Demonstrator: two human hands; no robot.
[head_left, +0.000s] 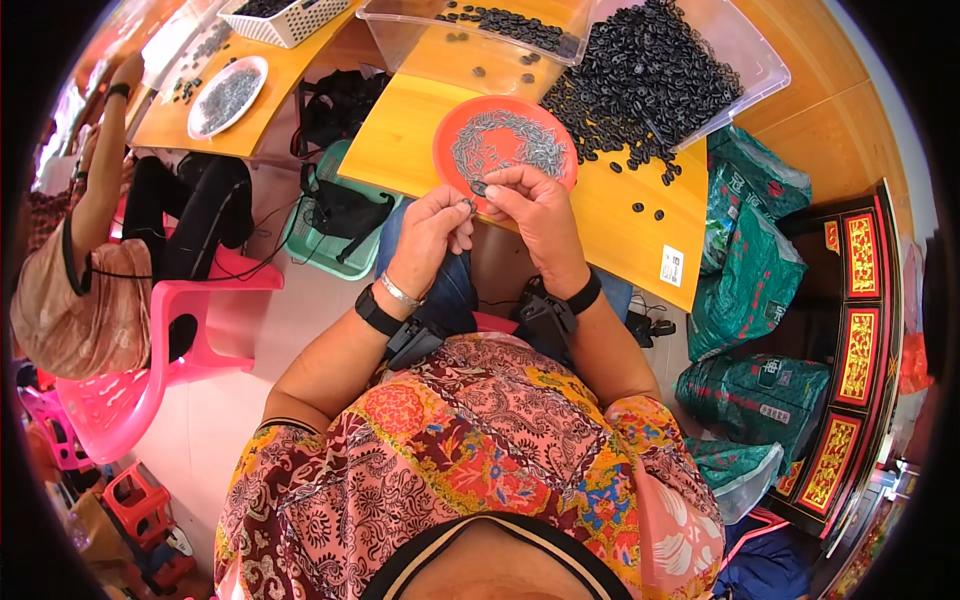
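Observation:
Close together at the near edge of an orange-red plate point(443, 135), my two hands are both closed in a pinch. Between the thumb and fingers of my right hand point(545, 222) is a small black oval plastic piece point(479, 188). My left hand point(430, 238) pinches something small and dark at its fingertips, too small to name. Many thin silvery metal pieces point(540, 145), like pins or small screws, lie in the plate. Behind and right of it, a heap of black oval plastic pieces point(655, 75) spills from a tipped clear plastic bin point(768, 75) onto the yellow table point(625, 250).
Another clear bin point(400, 30) stands at the table's far left. On a second table are a white plate point(258, 70) of metal pieces and a white basket point(300, 22). A person point(90, 310) sits left by a pink chair point(215, 300). Green sacks point(750, 290) stand right.

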